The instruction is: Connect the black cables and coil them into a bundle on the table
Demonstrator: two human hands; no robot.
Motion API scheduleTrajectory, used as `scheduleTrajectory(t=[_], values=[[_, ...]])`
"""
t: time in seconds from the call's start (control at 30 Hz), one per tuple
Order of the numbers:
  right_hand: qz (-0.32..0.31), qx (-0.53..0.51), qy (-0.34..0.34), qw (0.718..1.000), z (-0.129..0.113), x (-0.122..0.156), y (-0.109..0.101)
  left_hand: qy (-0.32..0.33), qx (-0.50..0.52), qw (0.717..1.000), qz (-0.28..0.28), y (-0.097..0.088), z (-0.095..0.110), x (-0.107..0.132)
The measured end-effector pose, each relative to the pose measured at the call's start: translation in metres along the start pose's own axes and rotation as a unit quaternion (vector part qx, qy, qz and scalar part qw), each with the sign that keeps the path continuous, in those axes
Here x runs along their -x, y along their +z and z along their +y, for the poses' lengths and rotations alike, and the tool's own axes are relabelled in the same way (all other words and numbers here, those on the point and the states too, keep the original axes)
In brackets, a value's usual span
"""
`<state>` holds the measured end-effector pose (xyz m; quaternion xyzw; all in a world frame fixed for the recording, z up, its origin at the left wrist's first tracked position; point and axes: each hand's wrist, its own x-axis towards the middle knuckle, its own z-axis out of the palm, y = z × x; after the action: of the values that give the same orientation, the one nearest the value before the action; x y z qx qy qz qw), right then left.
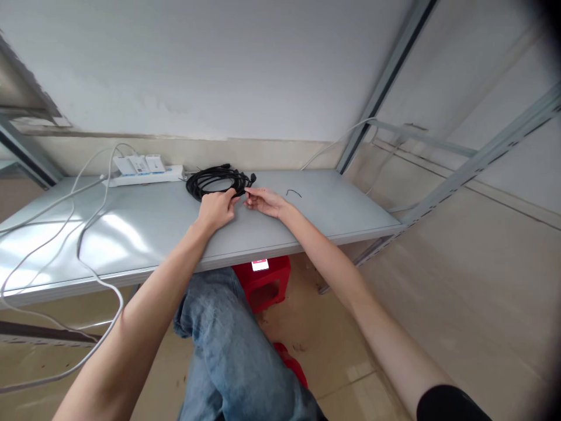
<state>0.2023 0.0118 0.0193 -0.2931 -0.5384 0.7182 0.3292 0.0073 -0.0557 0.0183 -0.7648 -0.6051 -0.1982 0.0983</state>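
A coiled black cable [205, 176] lies on the grey metal shelf, in several loops with plug-like ends at its back and right side. My left hand [216, 210] is closed at the front right of the coil, its thumb and fingers gripping the loops. Just to the right, my right hand [265, 202] has thumb and fingertips pinched together beside the coil. Whatever those fingertips hold is too small to make out. A short, bent black strip, like a twist tie [294, 192], rests on the shelf to the right of my right hand.
At the back left stands a white power strip [175, 173] with white chargers [140, 165] plugged in. Pale cables [90, 222] run from it over the shelf's front edge [144, 272]. Metal uprights [372, 105] frame the shelf. Below, a phone [260, 265] lies on a red stool [280, 280].
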Motion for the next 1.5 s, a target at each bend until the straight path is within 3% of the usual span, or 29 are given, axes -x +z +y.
scheduleTrajectory(t=[0.13, 0.23, 0.43, 0.5, 0.57, 0.67, 0.77, 0.87, 1.27, 1.5], values=[[0.001, 0.068, -0.051, 0.996, 0.002, -0.003, 0.001, -0.006, -0.004, 1.0, 0.001, -0.001, 0.0, 0.001], [0.023, 0.194, -0.127, 0.973, 0.002, -0.001, 0.002, -0.011, -0.01, 1.0, -0.003, -0.003, 0.0, 0.001], [0.092, 0.494, -0.256, 0.826, -0.004, 0.014, 0.007, -0.002, -0.01, 1.0, -0.012, -0.001, -0.001, 0.0], [0.098, 0.518, -0.263, 0.808, -0.003, 0.015, 0.008, -0.002, -0.002, 1.0, -0.008, 0.001, -0.002, 0.0], [0.094, 0.494, -0.258, 0.825, 0.0, 0.012, 0.007, -0.005, 0.005, 1.0, -0.002, 0.002, -0.002, 0.0], [0.057, 0.4, -0.229, 0.886, 0.006, 0.004, 0.006, -0.013, 0.011, 1.0, 0.005, 0.002, -0.003, 0.0], [0.023, 0.285, -0.174, 0.942, 0.008, -0.001, 0.005, -0.015, 0.008, 1.0, 0.006, 0.002, -0.003, 0.0], [0.011, 0.2, -0.112, 0.973, 0.006, -0.001, 0.004, -0.011, 0.007, 1.0, 0.006, 0.003, -0.004, 0.0], [-0.033, 0.119, -0.065, 0.99, 0.0, -0.001, -0.011, 0.004, 0.014, 1.0, 0.012, 0.002, -0.002, 0.0], [-0.005, 0.216, -0.102, 0.971, 0.002, 0.001, -0.005, -0.004, -0.003, 1.0, -0.002, -0.005, -0.001, 0.001]])
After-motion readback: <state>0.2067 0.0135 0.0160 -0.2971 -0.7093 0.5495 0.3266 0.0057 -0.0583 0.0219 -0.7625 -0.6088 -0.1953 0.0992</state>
